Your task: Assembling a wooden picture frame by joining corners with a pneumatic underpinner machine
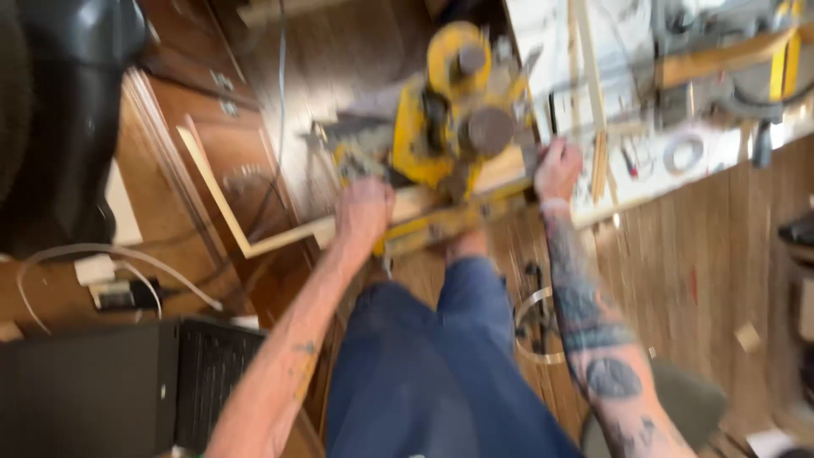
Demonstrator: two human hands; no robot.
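A yellow miter saw (454, 110) stands on the wooden floor in front of my knees. A pale wooden strip (280, 242) lies across its base and sticks out to the left. My left hand (365, 212) is closed on the strip at the left side of the saw. My right hand (558, 170) grips the right end of the saw's base, beside the edge of a white board (627, 102). The frame is motion-blurred, so finger detail is unclear.
Brown cabinet doors (220, 110) and a thin angled wood frame stand to the left. A black bin (68, 110), white cables (102, 271) and a black case (93, 390) lie at lower left. The white board carries thin slats, tape and tools. A clamp (534, 314) rests on the floor.
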